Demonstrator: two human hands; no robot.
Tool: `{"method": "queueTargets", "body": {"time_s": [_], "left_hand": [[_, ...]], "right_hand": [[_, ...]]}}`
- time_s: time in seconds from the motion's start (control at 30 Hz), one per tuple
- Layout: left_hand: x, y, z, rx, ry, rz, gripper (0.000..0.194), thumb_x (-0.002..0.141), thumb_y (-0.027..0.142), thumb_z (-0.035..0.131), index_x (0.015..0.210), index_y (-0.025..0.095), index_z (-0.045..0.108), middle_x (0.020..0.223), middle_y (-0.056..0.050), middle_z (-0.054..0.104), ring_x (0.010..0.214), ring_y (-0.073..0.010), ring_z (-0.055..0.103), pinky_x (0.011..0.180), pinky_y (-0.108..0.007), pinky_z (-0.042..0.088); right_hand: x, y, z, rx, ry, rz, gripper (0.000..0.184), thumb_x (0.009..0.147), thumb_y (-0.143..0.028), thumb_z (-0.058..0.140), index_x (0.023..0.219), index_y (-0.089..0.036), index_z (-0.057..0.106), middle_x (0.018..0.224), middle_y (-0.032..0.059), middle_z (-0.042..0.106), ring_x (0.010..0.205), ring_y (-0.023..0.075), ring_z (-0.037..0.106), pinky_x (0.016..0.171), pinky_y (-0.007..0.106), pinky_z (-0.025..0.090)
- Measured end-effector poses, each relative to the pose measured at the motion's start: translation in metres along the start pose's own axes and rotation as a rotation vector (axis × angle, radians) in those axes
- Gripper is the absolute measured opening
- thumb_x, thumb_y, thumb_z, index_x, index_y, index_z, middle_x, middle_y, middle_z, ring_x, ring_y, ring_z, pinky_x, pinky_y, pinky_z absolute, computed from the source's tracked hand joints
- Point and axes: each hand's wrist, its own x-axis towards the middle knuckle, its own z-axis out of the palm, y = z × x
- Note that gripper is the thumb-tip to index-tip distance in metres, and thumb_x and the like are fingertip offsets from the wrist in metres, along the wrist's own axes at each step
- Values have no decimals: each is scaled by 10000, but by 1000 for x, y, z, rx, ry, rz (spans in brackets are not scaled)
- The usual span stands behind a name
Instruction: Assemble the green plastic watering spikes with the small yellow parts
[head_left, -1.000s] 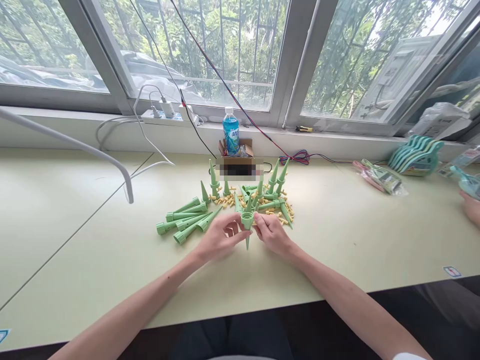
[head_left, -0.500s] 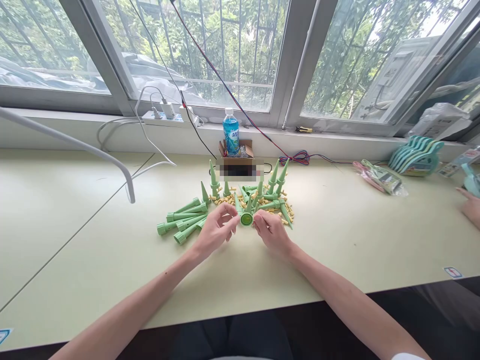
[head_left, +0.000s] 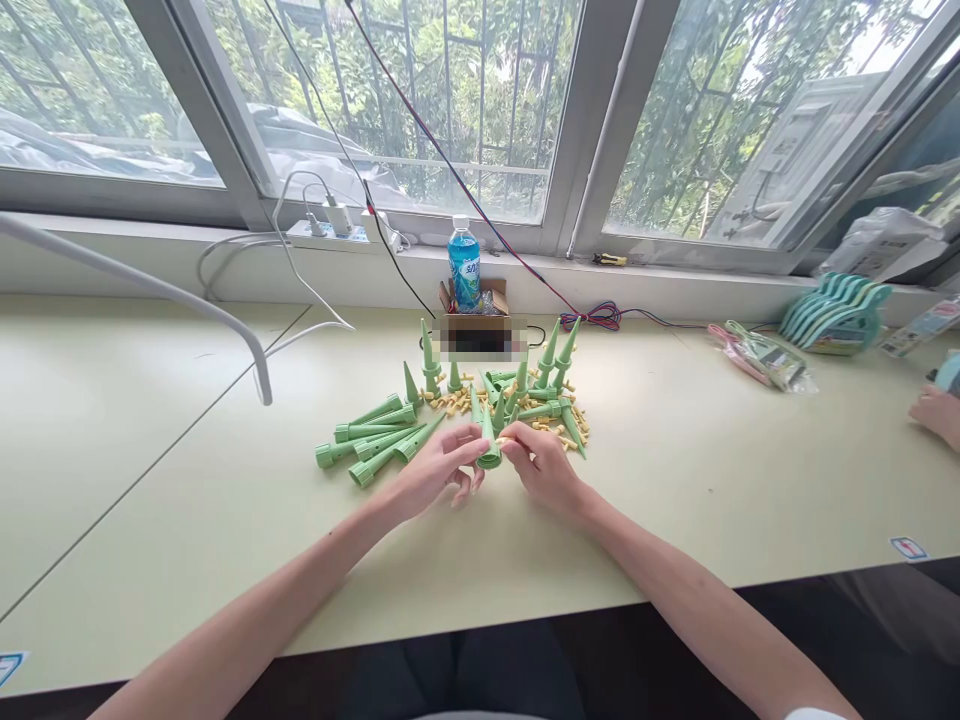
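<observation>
A green plastic watering spike is between my hands, its tip pointing up and away and its ribbed open end low, toward me. My left hand holds it from the left, thumb against the cone. From the other side, my right hand pinches a small pale-yellow valve piece at the spike's collar; the fingers hide most of it. Just beyond lie loose yellow valve pieces among several upright and lying spikes. More green spikes lie in a group left of my left hand.
A small cardboard box with a blue bottle stands at the back. A white tube arches over the left. Farther right lie bagged pink and green items, teal plastic pieces and another person's hand.
The spike has turned from tip down, through open end facing me, to tip up. My left hand was off it half a second ago and grips it again. My right hand keeps its pinch.
</observation>
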Motion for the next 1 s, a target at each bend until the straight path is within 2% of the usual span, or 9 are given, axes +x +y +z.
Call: {"method": "queueTargets", "body": {"time_s": [0.13,0.23,0.37,0.47,0.6,0.77,0.9,1.0], "left_hand": [[-2,0,0,122,7,84,342,867,460,683,869,173,497,684,29,521,522,-105,562,398,-191,431],[-3,-1,2,248,25,126,346,876,454,671,821,183,464,599,52,489,482,-94,516,396,-188,419],[-2,-5,2,436,99,226,300,852,398,695,813,178,494,712,36,502,563,-89,539,443,-178,437],[0,-12,1,595,150,318,216,850,338,695,866,180,548,820,18,543,625,-86,560,519,-186,472],[2,-19,1,753,182,433,127,891,298,642,914,187,586,841,7,557,643,-88,560,547,-188,478],[1,-18,3,730,229,427,150,885,304,641,952,175,605,891,-19,559,652,-99,594,537,-193,496],[0,-15,4,629,179,379,146,929,306,578,973,178,632,868,-19,585,623,-96,591,531,-194,500],[0,-14,4,584,194,371,171,936,322,571,970,175,650,852,-20,598,604,-93,571,530,-196,499]], "right_hand": [[0,2,0,3,-29,23,398,1030,-463,408,768,-190,533,589,-39,440,517,105,381,517,230,313],[0,4,0,1,-39,54,422,1027,-460,408,705,-196,475,583,-39,420,519,104,364,511,233,297],[0,6,1,-4,-39,87,440,1022,-411,417,637,-205,361,561,-46,354,510,101,308,492,243,259],[0,5,2,-12,-36,120,447,1024,-385,399,618,-201,367,543,-37,378,497,101,327,492,250,266],[1,2,3,-12,-23,165,490,1025,-397,379,580,-194,383,510,-27,407,472,99,352,490,257,278],[3,0,3,42,-5,193,489,1026,-410,380,591,-189,426,529,-17,464,481,102,399,498,251,310],[4,-2,4,83,10,210,474,1025,-409,396,610,-187,458,542,-18,479,493,104,418,510,248,327],[4,-3,3,109,-19,206,461,1025,-409,405,626,-188,469,526,-32,447,479,101,395,503,249,318]]}}
